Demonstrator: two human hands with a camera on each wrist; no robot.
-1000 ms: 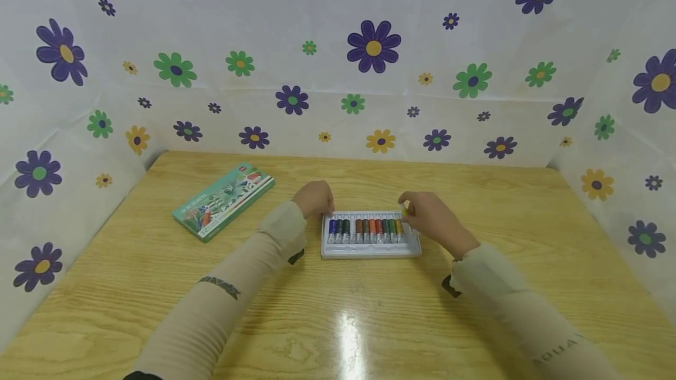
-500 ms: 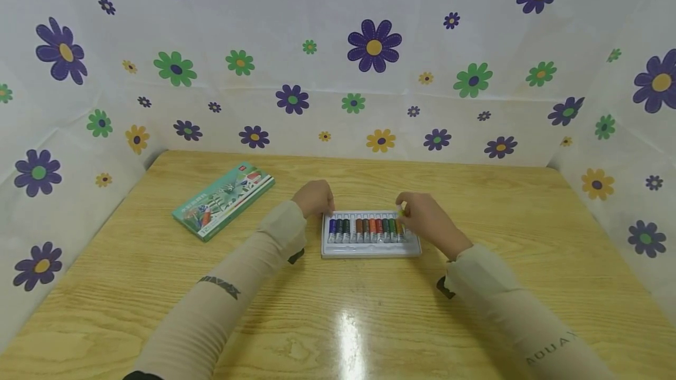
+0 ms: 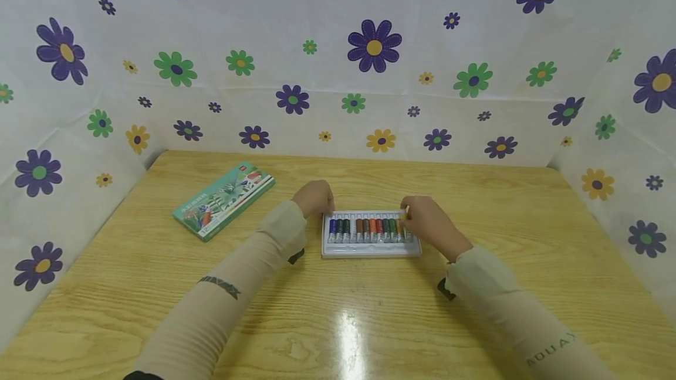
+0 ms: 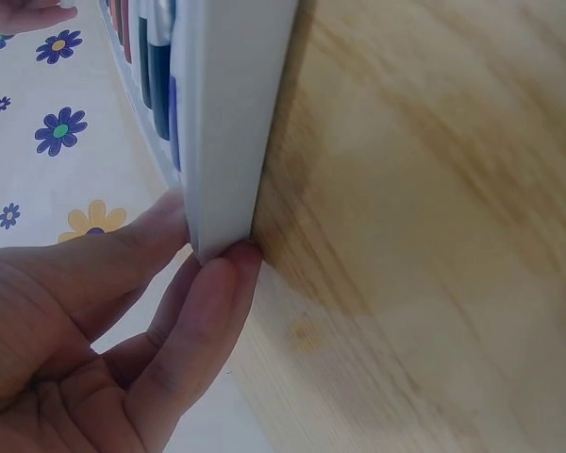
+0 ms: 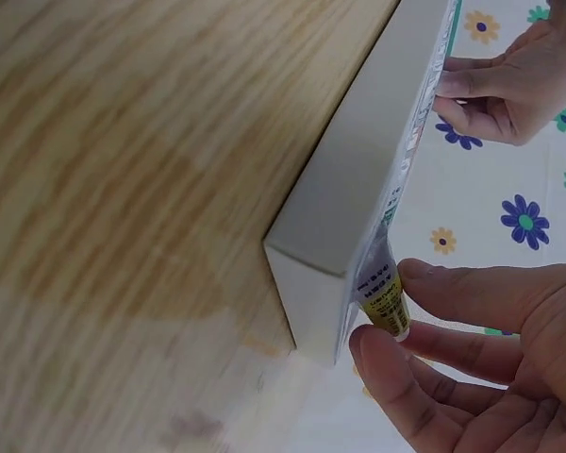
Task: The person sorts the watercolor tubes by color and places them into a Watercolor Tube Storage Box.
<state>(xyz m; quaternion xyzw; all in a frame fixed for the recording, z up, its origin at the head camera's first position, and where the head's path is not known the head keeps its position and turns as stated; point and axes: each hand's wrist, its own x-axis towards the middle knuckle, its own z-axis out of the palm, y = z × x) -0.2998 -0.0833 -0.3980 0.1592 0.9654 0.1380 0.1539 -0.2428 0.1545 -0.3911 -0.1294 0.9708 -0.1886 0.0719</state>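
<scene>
A white plastic tray (image 3: 369,253) lies on the table, with several small paint tubes (image 3: 372,227) in a row of mixed colours. My left hand (image 3: 315,198) pinches the tray's far left corner between thumb and fingers, as the left wrist view shows (image 4: 113,321). At the tray's right end, my right hand (image 3: 432,220) pinches a yellow paint tube (image 5: 385,300) near its cap. The tube's other end sits down in the tray, beside the ochre tube. From the head camera, the fingers hide much of the yellow tube.
A green printed paint box (image 3: 224,201) lies at an angle on the wooden table (image 3: 296,321), left of the tray. White cloth with flowers (image 3: 317,16) stands round the back and sides of the table.
My right hand has shifted slightly, and the yellow tube has gone from being held over the tray's right end to lower in it. The left hand stays at its corner.
</scene>
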